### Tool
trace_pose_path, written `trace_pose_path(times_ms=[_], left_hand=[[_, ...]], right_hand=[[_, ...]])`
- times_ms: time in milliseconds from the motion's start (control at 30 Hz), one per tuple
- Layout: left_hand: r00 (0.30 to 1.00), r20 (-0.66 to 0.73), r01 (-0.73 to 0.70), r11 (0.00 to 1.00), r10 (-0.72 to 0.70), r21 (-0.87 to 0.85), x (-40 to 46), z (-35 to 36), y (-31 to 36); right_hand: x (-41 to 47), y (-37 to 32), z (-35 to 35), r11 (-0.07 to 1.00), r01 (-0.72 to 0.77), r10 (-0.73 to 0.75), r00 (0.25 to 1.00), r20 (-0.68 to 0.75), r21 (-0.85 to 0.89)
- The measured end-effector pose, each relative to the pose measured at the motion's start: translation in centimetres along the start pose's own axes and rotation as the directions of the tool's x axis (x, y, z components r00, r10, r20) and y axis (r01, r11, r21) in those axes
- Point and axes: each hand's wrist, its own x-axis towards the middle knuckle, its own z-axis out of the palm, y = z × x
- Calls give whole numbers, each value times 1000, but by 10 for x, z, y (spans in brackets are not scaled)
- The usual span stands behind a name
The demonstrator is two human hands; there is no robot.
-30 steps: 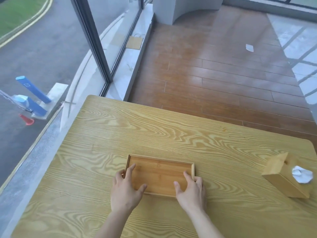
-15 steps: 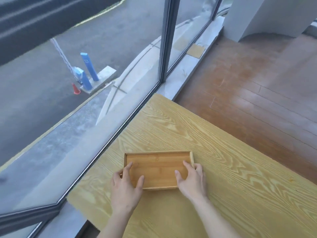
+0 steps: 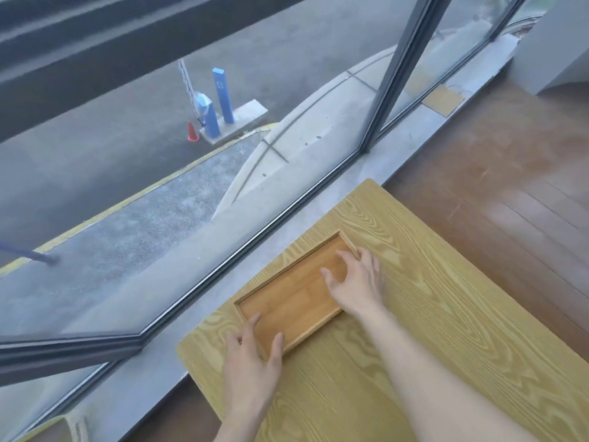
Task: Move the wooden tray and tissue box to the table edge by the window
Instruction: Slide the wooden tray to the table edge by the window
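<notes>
The shallow wooden tray (image 3: pixel 294 293) lies flat on the pale wood-grain table (image 3: pixel 430 330), close to the table's window-side edge and roughly parallel to it. My left hand (image 3: pixel 251 355) holds the tray's near corner, thumb inside the rim and fingers outside. My right hand (image 3: pixel 358 283) rests on the far end, fingers spread over the tray's floor and rim. The tissue box is out of view.
A floor-to-ceiling window with a dark frame (image 3: pixel 387 81) runs along the left, above a grey sill (image 3: pixel 255 253). Brown wooden floor (image 3: pixel 510 173) lies beyond the table. A white wall (image 3: pixel 554 43) stands at the top right.
The tray has slid left toward the window-side edge of the table and turned parallel to it, with both hands on it. My view has swung left, and the tissue box left the frame.
</notes>
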Motion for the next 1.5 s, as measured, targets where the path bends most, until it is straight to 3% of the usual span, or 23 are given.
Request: trace_pose_path(times_ms=[133, 267, 400, 633, 1500], left_hand=[[1000, -2, 15, 999, -15, 34, 3, -2, -3], [999, -42, -11, 985, 19, 175, 8, -5, -11], [966, -109, -189, 928, 234, 320, 15, -6, -9], [897, 184, -440, 780, 401, 446, 39, 11, -2], [917, 119, -389, 784, 381, 484, 59, 8, -7]], right_hand=[[11, -7, 3, 997, 46, -50, 996, 68, 64], [2, -3, 11, 992, 108, -115, 986, 123, 60], [-21, 12, 16, 982, 180, -172, 978, 118, -63], [-43, 36, 16, 946, 248, -200, 954, 224, -209], [-28, 12, 30, 979, 169, -150, 975, 164, -110]])
